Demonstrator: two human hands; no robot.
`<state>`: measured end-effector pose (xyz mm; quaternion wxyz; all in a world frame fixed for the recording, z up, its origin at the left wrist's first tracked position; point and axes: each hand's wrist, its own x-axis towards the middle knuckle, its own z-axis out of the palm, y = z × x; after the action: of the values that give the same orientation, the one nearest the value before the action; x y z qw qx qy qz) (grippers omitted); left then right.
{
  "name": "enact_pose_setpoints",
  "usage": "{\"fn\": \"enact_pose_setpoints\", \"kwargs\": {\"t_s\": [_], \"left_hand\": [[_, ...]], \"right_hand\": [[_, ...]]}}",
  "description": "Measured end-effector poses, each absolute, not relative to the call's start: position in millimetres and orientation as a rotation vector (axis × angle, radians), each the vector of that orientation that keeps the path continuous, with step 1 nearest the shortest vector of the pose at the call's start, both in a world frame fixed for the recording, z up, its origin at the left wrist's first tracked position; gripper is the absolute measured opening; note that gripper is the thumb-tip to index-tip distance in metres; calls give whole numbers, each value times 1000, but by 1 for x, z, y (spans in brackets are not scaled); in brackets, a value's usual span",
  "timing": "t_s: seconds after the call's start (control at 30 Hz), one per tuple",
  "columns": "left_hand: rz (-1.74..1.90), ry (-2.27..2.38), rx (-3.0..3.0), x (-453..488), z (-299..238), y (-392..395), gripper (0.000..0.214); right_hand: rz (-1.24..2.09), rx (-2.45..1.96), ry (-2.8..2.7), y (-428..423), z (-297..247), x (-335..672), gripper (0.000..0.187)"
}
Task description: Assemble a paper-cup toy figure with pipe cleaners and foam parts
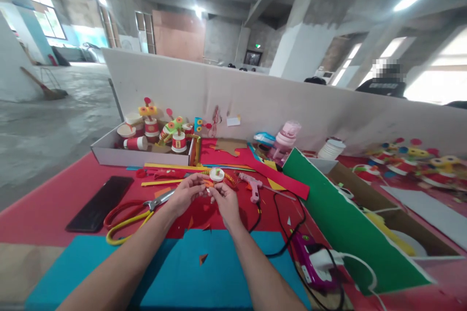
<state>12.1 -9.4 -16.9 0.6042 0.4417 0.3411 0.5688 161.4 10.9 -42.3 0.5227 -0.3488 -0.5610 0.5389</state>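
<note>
Near the middle of the table, my left hand (189,192) and my right hand (225,200) meet with bent, pinching fingers. Between their fingertips is a small orange paper piece (207,182), partly covered by the fingers. Just behind it stands a white-topped paper cup figure (217,174) with coiled paper arms. A pink glue gun (251,185) lies to the right of my right hand. Scissors (136,218) with red and yellow handles rest by my left forearm. Orange paper scraps (203,258) are scattered near my forearms.
A black phone (100,204) lies at left. Finished cup figures fill a white box (146,156) behind it. At right are a green-sided box (346,223), a purple power strip (310,262) with black and white cords, and a pink bottle (286,141). A white partition (175,82) bounds the back.
</note>
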Motion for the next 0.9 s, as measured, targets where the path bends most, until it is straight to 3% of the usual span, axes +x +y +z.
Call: {"fn": "enact_pose_setpoints", "kwargs": {"t_s": [0.17,0.57,0.9], "left_hand": [[1372,838,1043,10,-19,-8,39],[1239,1217,1808,-5,-20,0,13],[1268,1176,1342,-2,-17,-3,27]], "right_hand": [[1314,-843,-1408,12,-44,162,22],[1320,-853,-1606,13,-48,167,29],[1531,-895,-1249,15,-47,163,40]]}}
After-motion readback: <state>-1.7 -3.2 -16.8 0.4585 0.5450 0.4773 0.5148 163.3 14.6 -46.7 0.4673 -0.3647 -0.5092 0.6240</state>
